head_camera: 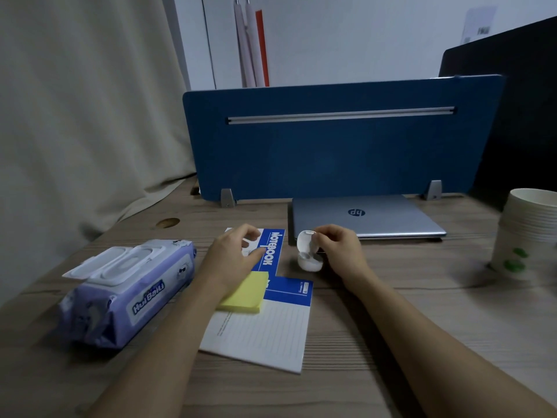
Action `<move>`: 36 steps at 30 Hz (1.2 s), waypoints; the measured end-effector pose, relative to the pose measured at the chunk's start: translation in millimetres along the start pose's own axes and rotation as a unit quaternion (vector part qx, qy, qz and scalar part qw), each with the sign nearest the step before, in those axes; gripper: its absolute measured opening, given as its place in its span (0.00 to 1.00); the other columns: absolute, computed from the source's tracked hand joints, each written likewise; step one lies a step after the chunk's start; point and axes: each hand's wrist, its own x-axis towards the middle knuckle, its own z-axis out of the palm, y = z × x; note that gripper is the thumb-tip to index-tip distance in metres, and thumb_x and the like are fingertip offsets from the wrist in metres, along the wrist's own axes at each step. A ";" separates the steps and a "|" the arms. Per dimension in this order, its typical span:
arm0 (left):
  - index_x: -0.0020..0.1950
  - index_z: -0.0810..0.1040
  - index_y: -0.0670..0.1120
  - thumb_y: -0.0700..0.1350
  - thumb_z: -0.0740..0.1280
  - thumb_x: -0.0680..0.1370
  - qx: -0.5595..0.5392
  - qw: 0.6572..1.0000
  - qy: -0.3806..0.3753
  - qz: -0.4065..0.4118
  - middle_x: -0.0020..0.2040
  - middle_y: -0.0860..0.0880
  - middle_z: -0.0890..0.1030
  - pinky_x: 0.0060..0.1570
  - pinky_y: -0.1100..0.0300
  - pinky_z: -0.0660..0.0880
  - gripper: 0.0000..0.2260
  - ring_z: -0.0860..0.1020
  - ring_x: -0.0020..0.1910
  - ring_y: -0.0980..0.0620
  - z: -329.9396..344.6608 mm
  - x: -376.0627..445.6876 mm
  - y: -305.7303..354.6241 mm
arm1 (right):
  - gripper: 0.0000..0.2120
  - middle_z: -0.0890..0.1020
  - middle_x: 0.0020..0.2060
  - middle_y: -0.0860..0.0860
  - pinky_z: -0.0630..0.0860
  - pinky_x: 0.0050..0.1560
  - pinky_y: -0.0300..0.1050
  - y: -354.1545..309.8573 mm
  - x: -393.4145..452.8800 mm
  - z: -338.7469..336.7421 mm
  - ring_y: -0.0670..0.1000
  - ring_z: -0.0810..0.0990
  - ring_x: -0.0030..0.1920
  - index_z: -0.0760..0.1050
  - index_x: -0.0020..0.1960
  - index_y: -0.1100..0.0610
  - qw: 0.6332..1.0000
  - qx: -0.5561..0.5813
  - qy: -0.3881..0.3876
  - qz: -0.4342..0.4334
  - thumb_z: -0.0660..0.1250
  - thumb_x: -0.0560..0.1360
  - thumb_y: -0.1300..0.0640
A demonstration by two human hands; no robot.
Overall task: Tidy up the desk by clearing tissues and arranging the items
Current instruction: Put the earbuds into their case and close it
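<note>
The step in hand looks like closing the small white earbud case (308,251) so it can be put in its place. To do it well, I judge the lid should be folded down square over the base until it seats, with the base kept flat on the brown wood-grain desk (391,312) so it does not skid toward the closed silver laptop (370,217) just behind it.

The right hand (337,247) pinches the raised lid between thumb and curled fingers. The left hand (233,251) rests with relaxed fingers on the blue-and-white notebook (272,245), holding nothing; beside its wrist lies the yellow sticky-note pad (245,292).

The case is glossy, rounded, pebble-like, hinged open, standing on the desk between notebook and laptop.
</note>
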 end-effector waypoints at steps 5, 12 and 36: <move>0.62 0.71 0.58 0.55 0.72 0.73 0.064 0.994 -0.050 -0.079 0.58 0.55 0.78 0.42 0.60 0.72 0.20 0.75 0.50 0.57 -0.2 4.8 -17.3 | 0.08 0.84 0.47 0.47 0.80 0.51 0.46 3.9 1.9 -0.8 0.46 0.81 0.49 0.82 0.52 0.54 0.999 -0.044 0.004 -0.026 0.65 0.77 0.57; 0.55 0.70 0.55 0.60 0.71 0.72 0.130 0.979 -0.079 -0.135 0.49 0.53 0.77 0.35 0.61 0.70 0.17 0.75 0.45 0.55 4.2 6.6 -11.6 | 0.07 0.82 0.48 0.46 0.74 0.43 0.34 3.8 1.2 0.7 0.43 0.79 0.49 0.80 0.54 0.52 0.996 -0.069 -0.015 -0.045 0.65 0.78 0.55; 0.51 0.75 0.51 0.45 0.62 0.80 0.025 0.988 -0.096 0.119 0.49 0.53 0.78 0.47 0.60 0.74 0.03 0.76 0.47 0.55 25.9 -6.9 61.2 | 0.15 0.85 0.39 0.52 0.79 0.48 0.48 2.7 2.7 -1.6 0.50 0.83 0.43 0.82 0.43 0.58 0.990 0.122 0.029 0.061 0.61 0.79 0.52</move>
